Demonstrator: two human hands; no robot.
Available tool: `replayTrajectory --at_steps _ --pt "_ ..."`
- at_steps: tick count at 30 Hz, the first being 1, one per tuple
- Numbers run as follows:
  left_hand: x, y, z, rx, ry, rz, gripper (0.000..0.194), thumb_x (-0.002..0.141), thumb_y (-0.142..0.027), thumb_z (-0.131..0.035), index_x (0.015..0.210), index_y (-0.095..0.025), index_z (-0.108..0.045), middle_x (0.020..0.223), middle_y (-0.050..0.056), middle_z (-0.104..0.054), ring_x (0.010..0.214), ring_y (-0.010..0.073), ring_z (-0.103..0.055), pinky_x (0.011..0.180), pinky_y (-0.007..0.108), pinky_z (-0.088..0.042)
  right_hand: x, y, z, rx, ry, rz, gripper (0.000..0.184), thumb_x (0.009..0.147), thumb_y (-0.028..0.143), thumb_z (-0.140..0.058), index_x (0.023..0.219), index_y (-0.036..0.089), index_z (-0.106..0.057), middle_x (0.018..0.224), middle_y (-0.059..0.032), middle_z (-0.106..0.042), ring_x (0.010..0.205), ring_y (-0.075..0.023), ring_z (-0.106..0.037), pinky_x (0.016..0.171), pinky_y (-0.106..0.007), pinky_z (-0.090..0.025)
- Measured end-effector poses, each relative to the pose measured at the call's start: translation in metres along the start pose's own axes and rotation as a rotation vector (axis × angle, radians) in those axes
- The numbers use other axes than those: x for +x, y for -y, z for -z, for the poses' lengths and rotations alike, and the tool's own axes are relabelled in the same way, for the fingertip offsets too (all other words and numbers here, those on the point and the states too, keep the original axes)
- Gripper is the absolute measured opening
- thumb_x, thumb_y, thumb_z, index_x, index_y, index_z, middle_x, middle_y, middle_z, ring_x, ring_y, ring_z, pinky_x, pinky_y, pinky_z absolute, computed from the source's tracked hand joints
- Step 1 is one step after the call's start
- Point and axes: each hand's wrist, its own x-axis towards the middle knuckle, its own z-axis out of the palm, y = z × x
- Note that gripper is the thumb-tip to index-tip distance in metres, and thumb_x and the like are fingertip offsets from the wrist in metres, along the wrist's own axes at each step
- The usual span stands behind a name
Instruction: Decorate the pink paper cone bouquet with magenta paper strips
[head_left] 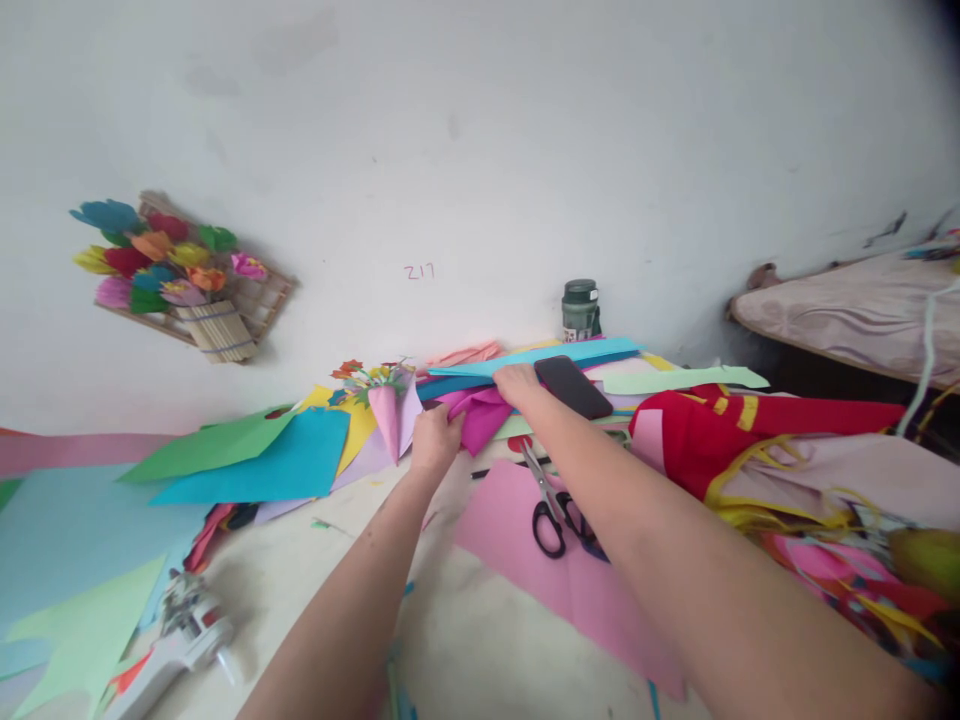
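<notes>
Both my arms reach forward over a floor strewn with coloured paper. My left hand [435,436] is closed on the left end of a crumpled magenta paper sheet [480,415]. My right hand [516,386] grips the same magenta sheet at its upper edge, fingers curled over it. A pink paper cone with small paper flowers [394,405] lies just left of my left hand. A dark phone [573,386] rests on a long blue paper strip [540,358] right beside my right hand. Black-handled scissors [552,505] lie on a pink sheet [525,545] under my right forearm.
Green [210,445] and teal sheets [262,470] lie at left. A white glue gun [176,650] sits at lower left. A dark green jar [580,310] stands by the wall. A paper-flower wall piece [172,275] hangs left. Red and pink fabric [750,430] and a mattress [847,315] fill the right.
</notes>
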Motion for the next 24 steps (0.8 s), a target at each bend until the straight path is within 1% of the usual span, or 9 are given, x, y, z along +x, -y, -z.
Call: replayTrajectory --at_steps 5,7,9,12,14,17,19,21,24 --pt "-0.001 -0.003 0.007 -0.058 0.024 0.034 0.023 0.082 -0.031 -0.052 0.075 -0.015 -0.067 0.063 0.006 -0.065 0.065 0.0168 -0.062 0.059 0.023 -0.041 -0.002 -0.006 0.001 0.047 -0.025 0.008 0.034 0.088 0.024 -0.045 0.117 0.015 -0.061 0.114 -0.0166 -0.063 0.107 -0.0268 -0.057 0.091 -0.036 -0.041" --pt "-0.002 -0.003 0.011 -0.092 0.034 0.043 0.023 0.082 -0.031 -0.052 0.078 -0.016 -0.068 0.059 0.005 -0.064 0.063 0.0164 -0.062 0.058 0.023 -0.041 -0.001 -0.008 0.002 0.075 -0.037 0.018 0.034 0.089 0.028 -0.044 0.118 0.018 -0.060 0.114 -0.0139 -0.064 0.106 -0.0253 -0.057 0.091 -0.035 -0.041" --pt "-0.003 -0.002 0.016 -0.117 0.043 0.041 0.023 0.082 -0.030 -0.052 0.080 -0.015 -0.069 0.056 0.004 -0.063 0.061 0.0160 -0.061 0.057 0.023 -0.042 0.000 -0.009 0.001 0.074 -0.037 0.018 0.032 0.090 0.026 -0.042 0.112 0.018 -0.064 0.110 -0.0128 -0.066 0.102 -0.0246 -0.059 0.088 -0.035 -0.043" --pt "-0.003 0.003 0.023 -0.155 0.059 0.061 0.023 0.081 -0.029 -0.053 0.081 -0.014 -0.070 0.053 0.004 -0.062 0.057 0.0155 -0.061 0.055 0.023 -0.042 0.000 -0.011 -0.001 0.054 -0.036 0.011 0.033 0.090 0.019 -0.037 0.103 0.017 -0.067 0.104 -0.0130 -0.067 0.098 -0.0250 -0.061 0.083 -0.035 -0.045" --pt "-0.003 0.006 0.028 -0.189 0.080 0.085 0.022 0.080 -0.029 -0.054 0.082 -0.014 -0.070 0.051 0.003 -0.061 0.054 0.0150 -0.060 0.053 0.022 -0.042 0.000 -0.012 -0.002 0.053 -0.045 0.015 0.034 0.090 0.019 -0.036 0.104 0.018 -0.067 0.103 -0.0124 -0.068 0.097 -0.0247 -0.061 0.081 -0.035 -0.045" --pt "-0.005 0.004 0.039 -0.246 0.132 0.117 0.022 0.080 -0.028 -0.054 0.086 -0.014 -0.070 0.049 0.002 -0.059 0.050 0.0141 -0.059 0.051 0.021 -0.043 -0.001 -0.014 -0.001 0.054 -0.061 0.026 0.035 0.091 0.023 -0.035 0.110 0.021 -0.065 0.103 -0.0116 -0.068 0.098 -0.0244 -0.061 0.080 -0.034 -0.046" --pt "-0.007 0.002 0.048 -0.276 0.169 0.144 0.022 0.080 -0.027 -0.054 0.087 -0.013 -0.070 0.047 0.001 -0.058 0.047 0.0131 -0.058 0.048 0.020 -0.043 -0.002 -0.015 0.000 0.053 -0.062 0.026 0.035 0.092 0.023 -0.035 0.111 0.021 -0.064 0.104 -0.0123 -0.068 0.098 -0.0243 -0.061 0.079 -0.033 -0.045" --pt "-0.010 0.001 0.055 -0.277 0.174 0.170 0.022 0.080 -0.027 -0.055 0.087 -0.012 -0.069 0.045 0.000 -0.056 0.044 0.0126 -0.057 0.046 0.020 -0.042 -0.002 -0.017 0.001 0.053 -0.061 0.026 0.036 0.092 0.022 -0.034 0.109 0.019 -0.065 0.104 -0.0133 -0.067 0.098 -0.0239 -0.061 0.080 -0.033 -0.045" --pt "-0.011 0.006 0.063 -0.292 0.194 0.201 0.022 0.080 -0.023 -0.054 0.091 -0.010 -0.068 0.045 0.001 -0.057 0.044 0.0130 -0.057 0.048 0.021 -0.043 -0.003 -0.020 0.001 0.060 -0.037 0.041 0.035 0.091 0.019 -0.035 0.106 0.017 -0.067 0.105 -0.0151 -0.067 0.099 -0.0245 -0.061 0.082 -0.035 -0.044"
